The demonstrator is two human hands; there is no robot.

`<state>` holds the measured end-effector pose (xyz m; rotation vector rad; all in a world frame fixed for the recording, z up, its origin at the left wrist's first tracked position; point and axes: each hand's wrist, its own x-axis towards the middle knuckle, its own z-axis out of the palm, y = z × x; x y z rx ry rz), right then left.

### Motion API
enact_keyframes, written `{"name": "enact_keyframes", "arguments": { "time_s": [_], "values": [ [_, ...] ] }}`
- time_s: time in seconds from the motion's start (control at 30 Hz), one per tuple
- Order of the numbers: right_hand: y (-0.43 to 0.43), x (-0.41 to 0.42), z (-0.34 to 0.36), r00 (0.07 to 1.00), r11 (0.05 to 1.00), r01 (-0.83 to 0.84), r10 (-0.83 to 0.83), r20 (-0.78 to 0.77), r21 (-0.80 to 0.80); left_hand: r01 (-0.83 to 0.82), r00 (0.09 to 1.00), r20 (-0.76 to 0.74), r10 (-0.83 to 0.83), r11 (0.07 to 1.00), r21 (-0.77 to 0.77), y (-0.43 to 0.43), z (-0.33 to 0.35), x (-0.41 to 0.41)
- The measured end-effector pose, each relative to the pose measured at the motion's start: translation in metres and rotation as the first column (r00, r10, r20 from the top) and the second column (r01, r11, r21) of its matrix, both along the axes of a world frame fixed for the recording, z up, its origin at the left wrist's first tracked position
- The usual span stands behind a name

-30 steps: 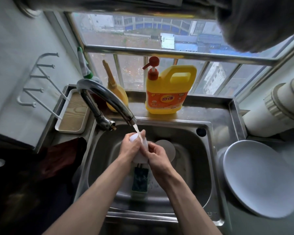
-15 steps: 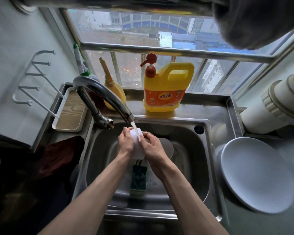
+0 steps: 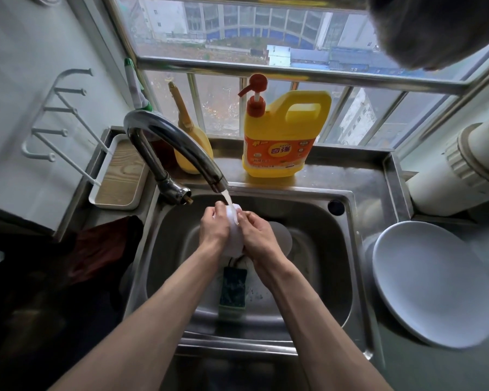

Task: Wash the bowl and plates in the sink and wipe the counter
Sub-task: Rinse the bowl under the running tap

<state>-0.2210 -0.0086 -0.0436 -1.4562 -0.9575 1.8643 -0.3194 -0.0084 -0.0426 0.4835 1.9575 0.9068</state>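
Rinsing under running faucet (image 3: 178, 153). With left hand (image 3: 213, 231) curled round one side of bowl (image 3: 235, 239) and right hand (image 3: 259, 237) round the other, holding it on edge over sink (image 3: 322, 266), presumably so stream sheets across it. Kept small plate (image 3: 283, 238) behind right hand, still to wash; parked large plate (image 3: 432, 283) on counter (image 3: 350, 176), far right. Versus a second ago: same grip, raised slightly nearer spout.

steel counter (image 3: 350, 172), white plate (image 3: 432, 283), detergent jug (image 3: 280, 136)
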Motion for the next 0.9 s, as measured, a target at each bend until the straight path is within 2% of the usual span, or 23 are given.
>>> {"name": "enact_keyframes", "arguments": {
  "time_s": [0.13,0.23,0.4,0.47,0.53,0.67,0.8,0.9],
  "values": [
    [0.004,-0.001,0.0,0.996,0.998,-0.016,0.01,0.087,0.065,0.039,0.994,-0.103,-0.026,0.991,0.127,-0.006,0.004,0.01],
    [0.001,0.002,-0.003,1.0,0.999,0.013,-0.013,0.003,0.044,0.033,0.999,-0.015,-0.031,0.979,0.199,-0.007,-0.002,0.008],
    [-0.006,0.021,-0.006,0.947,0.985,0.089,-0.13,-0.295,-0.149,-0.023,0.94,0.338,0.043,0.998,-0.061,-0.003,0.003,0.0],
    [-0.012,0.027,-0.007,0.935,0.987,0.058,-0.105,-0.338,-0.147,-0.004,0.918,0.395,0.044,0.995,-0.101,-0.005,-0.001,-0.004],
    [-0.017,0.031,-0.009,0.922,0.988,0.029,-0.084,-0.379,-0.149,0.001,0.925,0.379,0.02,0.998,-0.057,-0.009,-0.006,-0.007],
    [-0.018,0.034,-0.009,0.916,0.988,0.029,-0.087,-0.392,-0.151,0.01,0.923,0.377,-0.072,0.986,0.165,-0.022,-0.016,-0.013],
    [-0.018,0.029,-0.005,0.952,0.986,0.034,-0.081,-0.294,-0.161,0.141,0.971,0.146,-0.189,0.947,0.287,-0.032,-0.016,-0.021],
    [-0.016,0.022,-0.006,0.952,0.969,0.097,-0.157,-0.261,-0.229,0.175,0.975,0.077,-0.21,0.93,0.324,-0.033,-0.016,-0.02]
  ]
}}
